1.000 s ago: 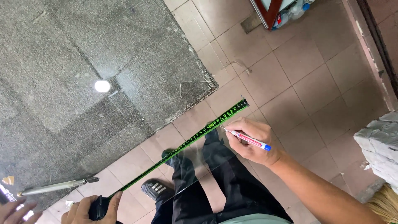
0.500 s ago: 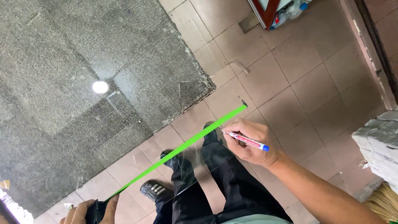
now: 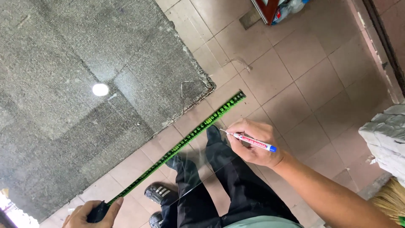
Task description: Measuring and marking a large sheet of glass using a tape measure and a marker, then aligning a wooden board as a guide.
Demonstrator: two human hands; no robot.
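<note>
A green tape measure blade [image 3: 190,137] stretches diagonally across a clear glass sheet [image 3: 126,97], from my left hand up to its hooked end at the glass edge. My left hand [image 3: 90,213] grips the tape measure's dark case at the bottom left. My right hand [image 3: 253,141] holds a white marker with a blue cap [image 3: 253,142], its tip beside the tape's upper part. My dark trousers and black shoes [image 3: 158,193] show beneath the glass.
A grey carpet [image 3: 84,63] covers the floor at left, with brown tiles [image 3: 303,76] to the right. A bright light reflection [image 3: 100,89] sits on the glass. A pale bundle [image 3: 386,135] and a broom [image 3: 390,200] lie at the right edge.
The tape has stayed stretched along the same diagonal. My right hand with the marker has held near the tape's upper part. The view has shifted slightly.
</note>
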